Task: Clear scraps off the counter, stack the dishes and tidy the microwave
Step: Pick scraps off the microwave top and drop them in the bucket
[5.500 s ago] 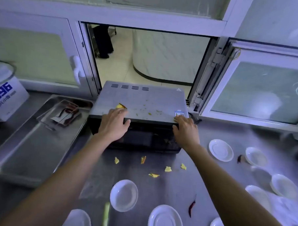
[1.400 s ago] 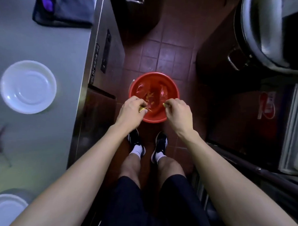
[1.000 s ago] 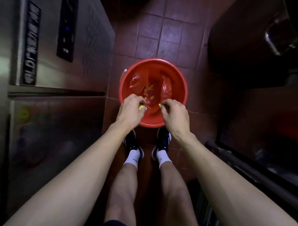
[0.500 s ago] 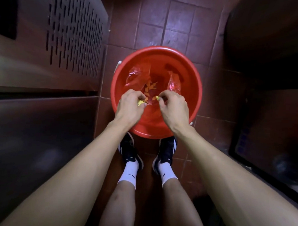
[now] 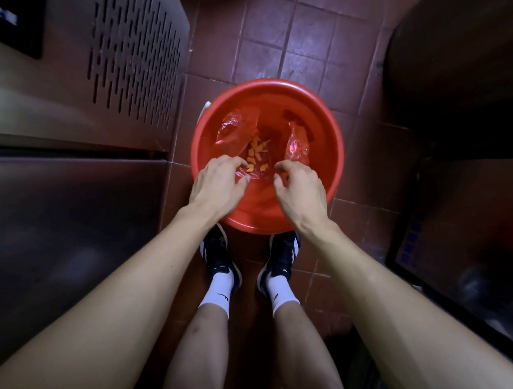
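A red plastic basin (image 5: 325, 129) stands on the tiled floor just ahead of my feet. Several yellow scraps (image 5: 257, 156) lie at its bottom between two crumpled red plastic bags (image 5: 236, 128). My left hand (image 5: 217, 186) and my right hand (image 5: 301, 190) hover over the near half of the basin, palms down. The fingers of both hands are spread and curled, and I see nothing held in either. The counter, the dishes and the microwave are out of view.
A stainless steel cabinet (image 5: 73, 186) with a vented panel (image 5: 135, 53) rises close on the left. Dark equipment (image 5: 469, 203) fills the right side. My black shoes (image 5: 220, 251) stand on the brown floor tiles (image 5: 285, 34) right behind the basin.
Both hands pinched yellow scraps over the basin half a second ago. Now the fingers have spread and the scraps lie in the basin. My view has dropped closer to it.
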### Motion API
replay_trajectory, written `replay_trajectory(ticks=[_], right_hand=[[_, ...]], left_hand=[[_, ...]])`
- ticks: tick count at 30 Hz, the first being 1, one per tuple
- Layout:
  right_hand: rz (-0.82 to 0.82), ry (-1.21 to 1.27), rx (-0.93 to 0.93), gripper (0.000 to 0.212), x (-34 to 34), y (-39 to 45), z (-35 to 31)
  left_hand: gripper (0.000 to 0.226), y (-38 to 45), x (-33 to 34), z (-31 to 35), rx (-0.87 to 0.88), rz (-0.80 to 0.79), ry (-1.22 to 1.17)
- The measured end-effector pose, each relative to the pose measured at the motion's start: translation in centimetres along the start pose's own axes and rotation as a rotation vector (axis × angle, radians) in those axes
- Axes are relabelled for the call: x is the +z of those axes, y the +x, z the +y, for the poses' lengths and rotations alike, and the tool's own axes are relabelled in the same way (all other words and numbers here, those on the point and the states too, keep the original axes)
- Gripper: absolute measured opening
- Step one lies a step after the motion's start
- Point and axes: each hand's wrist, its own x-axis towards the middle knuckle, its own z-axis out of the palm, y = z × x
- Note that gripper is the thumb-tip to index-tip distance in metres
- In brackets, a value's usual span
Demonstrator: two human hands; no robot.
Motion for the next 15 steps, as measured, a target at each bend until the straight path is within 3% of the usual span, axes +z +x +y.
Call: replay_trajectory(ticks=[8,15], right_hand=[[-0.139,-0.188,-0.087,0.034,-7.4,-4.2,-4.4],[-0.140,-0.240,-0.112,0.031,-17.1,-10.4,-10.7]], left_hand=[[0.045,-5.5,-7.6,3.8,0.067,-0.131,0.202],[0.048,-13.4,-17.5,8.3,0.067,-0.112,0.199]])
